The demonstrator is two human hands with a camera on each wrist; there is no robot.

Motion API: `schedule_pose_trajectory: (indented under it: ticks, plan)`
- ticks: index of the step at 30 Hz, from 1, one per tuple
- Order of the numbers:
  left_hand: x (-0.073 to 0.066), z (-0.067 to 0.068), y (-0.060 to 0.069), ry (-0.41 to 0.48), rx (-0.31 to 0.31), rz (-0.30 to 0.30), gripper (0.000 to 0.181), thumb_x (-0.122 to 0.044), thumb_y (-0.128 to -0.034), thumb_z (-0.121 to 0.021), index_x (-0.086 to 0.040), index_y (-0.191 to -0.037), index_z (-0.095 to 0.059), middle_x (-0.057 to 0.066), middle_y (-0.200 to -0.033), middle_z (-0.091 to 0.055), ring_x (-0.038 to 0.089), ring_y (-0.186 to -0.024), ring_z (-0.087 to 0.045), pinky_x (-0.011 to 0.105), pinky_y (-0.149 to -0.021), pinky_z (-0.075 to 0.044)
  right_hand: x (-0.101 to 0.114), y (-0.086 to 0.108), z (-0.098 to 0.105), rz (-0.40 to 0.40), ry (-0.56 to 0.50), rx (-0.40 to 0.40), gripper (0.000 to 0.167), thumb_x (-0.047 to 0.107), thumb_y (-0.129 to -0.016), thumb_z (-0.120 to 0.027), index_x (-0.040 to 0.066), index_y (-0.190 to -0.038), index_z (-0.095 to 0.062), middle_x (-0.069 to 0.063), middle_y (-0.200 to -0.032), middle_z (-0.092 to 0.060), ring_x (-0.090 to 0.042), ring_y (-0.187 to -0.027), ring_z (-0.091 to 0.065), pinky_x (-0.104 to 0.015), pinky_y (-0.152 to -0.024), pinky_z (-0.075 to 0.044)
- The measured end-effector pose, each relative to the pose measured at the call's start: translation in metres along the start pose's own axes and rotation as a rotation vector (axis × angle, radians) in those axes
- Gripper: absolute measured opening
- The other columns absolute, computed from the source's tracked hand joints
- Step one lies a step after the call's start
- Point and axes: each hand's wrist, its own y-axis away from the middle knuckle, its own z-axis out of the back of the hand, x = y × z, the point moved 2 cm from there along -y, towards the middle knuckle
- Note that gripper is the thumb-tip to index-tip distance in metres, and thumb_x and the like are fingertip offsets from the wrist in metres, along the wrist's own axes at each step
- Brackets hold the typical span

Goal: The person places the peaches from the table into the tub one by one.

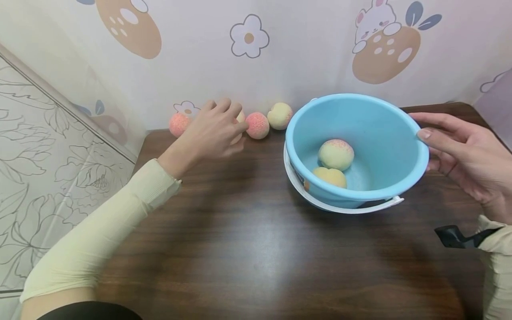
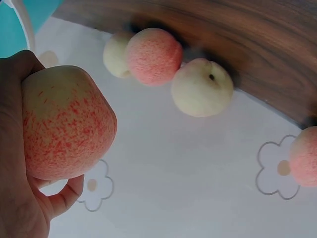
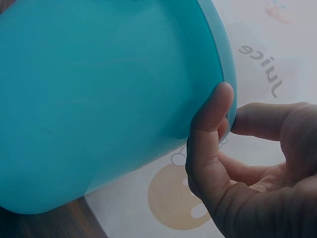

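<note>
Red-flecked peach (image 2: 69,126) sitting in left hand (image 1: 216,129), fingers curled round it, near 11 o'clock edge of tabletop (image 1: 240,231).
Blue bucket (image 1: 380,133) is sitting at its 3 o'clock, two peaches (image 1: 336,153) lying inside; right hand (image 1: 468,155) is pinching rim (image 3: 225,54) at 3 o'clock. Four loose peaches (image 1: 257,126) are lining the far edge, 10 to 12 o'clock.

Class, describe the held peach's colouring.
The peach is pale yellow, speckled red; clearest in the left wrist view.
</note>
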Motion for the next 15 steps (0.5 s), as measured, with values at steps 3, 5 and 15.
schedule_pose_trajectory:
  ticks: [3, 5, 15]
  plan:
    - [-0.003, 0.005, -0.004, 0.004, -0.033, -0.012, 0.014, -0.025, -0.0925, -0.056, -0.014, -0.086, -0.059, 0.009, -0.089, -0.049, 0.03, -0.08, -0.041, 0.042, -0.066, -0.035, 0.0, 0.0, 0.0, 0.0, -0.008, 0.006, 0.043, -0.007, -0.104, -0.051, 0.013, -0.141, -0.06, 0.001, -0.118, -0.077, -0.018, -0.081, -0.079, -0.033, -0.056, -0.061]
    - [-0.005, 0.009, -0.007, 0.006, -0.063, -0.024, 0.013, -0.024, -0.0925, -0.055, -0.013, -0.084, -0.057, 0.009, -0.088, -0.049, 0.029, -0.079, -0.041, 0.042, -0.066, -0.034, 0.0, 0.0, 0.0, 0.0, -0.01, 0.006, 0.043, -0.007, -0.104, -0.05, 0.013, -0.141, -0.06, 0.0, -0.118, -0.077, -0.019, -0.081, -0.079, -0.034, -0.056, -0.061]
    - [-0.017, 0.024, -0.021, -0.014, -0.16, -0.079, 0.017, -0.023, -0.0934, -0.052, -0.014, -0.08, -0.055, 0.008, -0.083, -0.046, 0.027, -0.074, -0.036, 0.039, -0.064, -0.03, -0.002, -0.001, 0.003, -0.014, -0.018, 0.01, 0.043, -0.005, -0.104, -0.053, 0.012, -0.143, -0.059, 0.0, -0.12, -0.076, -0.02, -0.08, -0.08, -0.035, -0.057, -0.062]
